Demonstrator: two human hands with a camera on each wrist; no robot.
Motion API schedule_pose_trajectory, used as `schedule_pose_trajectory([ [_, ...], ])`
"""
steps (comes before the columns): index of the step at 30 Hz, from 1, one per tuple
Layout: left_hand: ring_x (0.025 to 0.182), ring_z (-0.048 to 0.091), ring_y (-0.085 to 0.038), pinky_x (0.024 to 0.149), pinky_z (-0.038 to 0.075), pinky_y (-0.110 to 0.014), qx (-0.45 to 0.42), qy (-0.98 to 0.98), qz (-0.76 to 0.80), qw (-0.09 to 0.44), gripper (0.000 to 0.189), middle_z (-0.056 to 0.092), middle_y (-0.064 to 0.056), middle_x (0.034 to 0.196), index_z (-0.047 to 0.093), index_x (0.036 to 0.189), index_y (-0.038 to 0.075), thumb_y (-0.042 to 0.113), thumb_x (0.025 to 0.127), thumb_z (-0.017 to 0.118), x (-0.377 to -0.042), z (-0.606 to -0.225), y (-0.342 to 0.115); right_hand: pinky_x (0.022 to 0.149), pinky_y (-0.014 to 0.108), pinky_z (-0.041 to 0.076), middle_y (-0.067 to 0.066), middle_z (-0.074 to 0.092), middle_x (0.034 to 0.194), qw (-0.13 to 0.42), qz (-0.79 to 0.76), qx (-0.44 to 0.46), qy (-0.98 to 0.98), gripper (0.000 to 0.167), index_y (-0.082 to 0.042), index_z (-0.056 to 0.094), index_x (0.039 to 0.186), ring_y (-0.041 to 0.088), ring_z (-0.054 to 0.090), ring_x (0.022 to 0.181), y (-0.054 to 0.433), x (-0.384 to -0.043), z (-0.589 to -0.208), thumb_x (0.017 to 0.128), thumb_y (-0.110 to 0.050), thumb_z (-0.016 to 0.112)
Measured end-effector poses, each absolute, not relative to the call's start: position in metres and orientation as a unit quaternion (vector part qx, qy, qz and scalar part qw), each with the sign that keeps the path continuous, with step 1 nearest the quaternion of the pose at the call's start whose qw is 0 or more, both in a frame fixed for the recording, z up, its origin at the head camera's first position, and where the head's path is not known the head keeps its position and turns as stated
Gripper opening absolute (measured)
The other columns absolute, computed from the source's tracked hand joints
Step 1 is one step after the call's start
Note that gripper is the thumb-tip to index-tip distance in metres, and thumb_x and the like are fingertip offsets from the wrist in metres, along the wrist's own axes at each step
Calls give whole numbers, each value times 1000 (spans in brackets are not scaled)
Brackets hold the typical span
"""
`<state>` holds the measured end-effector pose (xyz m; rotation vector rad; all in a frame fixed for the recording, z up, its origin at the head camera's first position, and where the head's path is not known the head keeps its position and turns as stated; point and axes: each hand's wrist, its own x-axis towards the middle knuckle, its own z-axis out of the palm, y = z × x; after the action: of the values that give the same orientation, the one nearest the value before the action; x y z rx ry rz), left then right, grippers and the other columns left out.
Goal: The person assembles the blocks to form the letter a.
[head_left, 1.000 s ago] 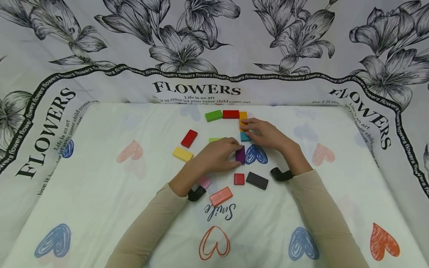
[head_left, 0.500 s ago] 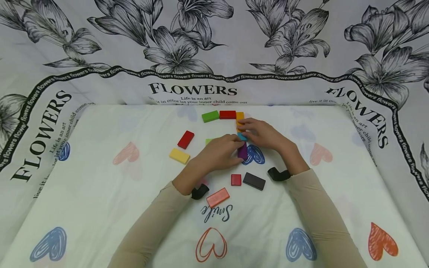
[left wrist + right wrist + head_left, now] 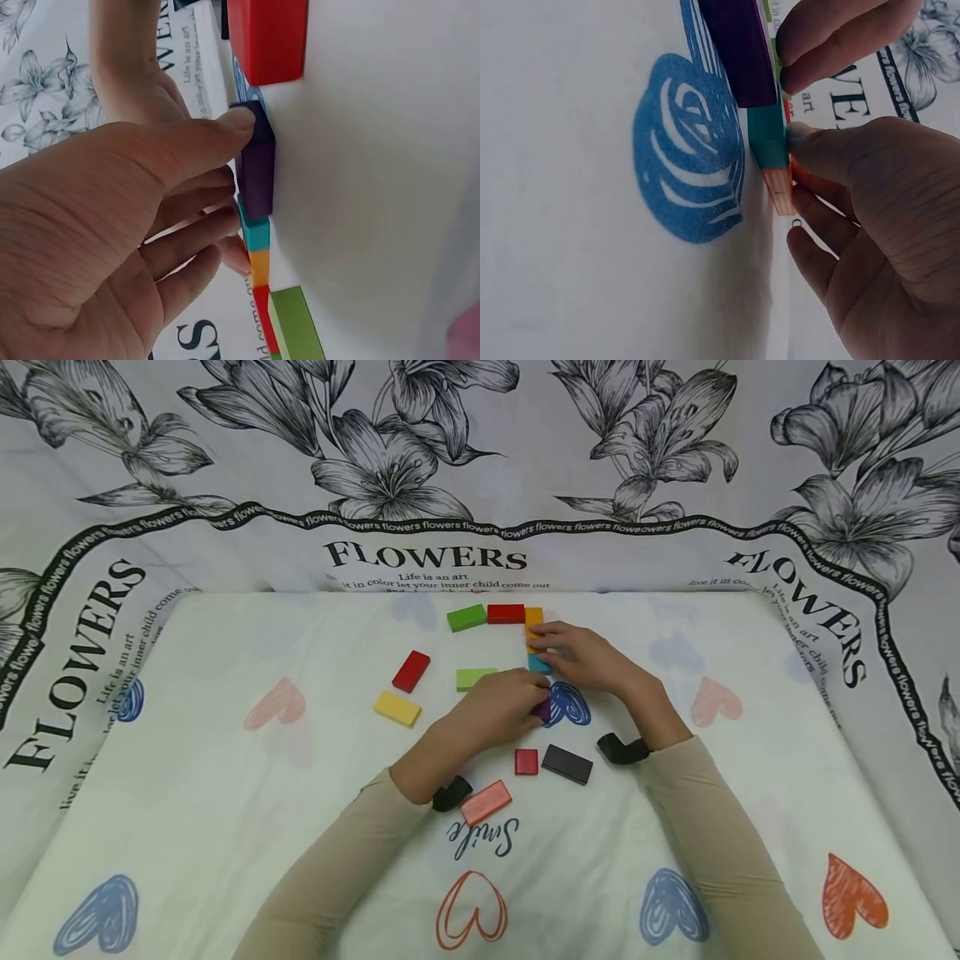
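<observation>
The left hand's (image 3: 493, 707) grip pinches the purple block (image 3: 543, 713), which lies on the heart-printed surface (image 3: 195, 793) near the centre of the pieces. The teal block (image 3: 538, 666) is at its 12 o'clock, just beside it; contact is hard to judge. Beyond that, the orange block (image 3: 534, 613) meets the teal one end to end. The right hand's (image 3: 596, 658) grip is loose, its thumb touching the teal block and fingertips resting on the orange one.

From the purple block, a red block (image 3: 506, 613) lies at 11 o'clock, a lime-green block (image 3: 475, 679) at 10, a yellow block (image 3: 397, 708) at 9, a coral block (image 3: 487, 802) at 7, and a black block (image 3: 567, 765) at 5.
</observation>
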<state>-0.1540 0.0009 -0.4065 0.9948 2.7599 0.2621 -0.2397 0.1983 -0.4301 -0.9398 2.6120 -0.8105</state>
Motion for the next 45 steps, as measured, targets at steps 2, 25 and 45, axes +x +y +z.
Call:
schedule_pose_trajectory([
  [2, 119, 69, -17, 104, 60, -31, 338, 932, 80, 101, 35, 73, -3, 134, 74, 133, 13, 27, 101, 73, -153, -405, 2, 129, 56, 34, 15, 52, 162, 125, -276, -321, 897, 40, -5, 62, 146, 39, 41, 156, 197, -240, -430, 107, -15, 61],
  [25, 130, 68, -18, 109, 57, -32, 355, 924, 108, 90, 33, 70, -1, 143, 74, 134, 14, 25, 103, 71, -163, -410, 3, 130, 55, 33, 13, 52, 162, 131, -287, -308, 897, 40, -5, 63, 145, 37, 41, 157, 198, -238, -428, 107, -16, 62],
  [45, 133, 67, -16, 110, 57, -32, 347, 927, 112, 87, 35, 69, 0, 146, 73, 136, 16, 27, 103, 71, -163, -415, 3, 129, 56, 34, 14, 51, 163, 135, -283, -310, 897, 40, -4, 63, 146, 39, 41, 156, 196, -238, -428, 107, -15, 62],
])
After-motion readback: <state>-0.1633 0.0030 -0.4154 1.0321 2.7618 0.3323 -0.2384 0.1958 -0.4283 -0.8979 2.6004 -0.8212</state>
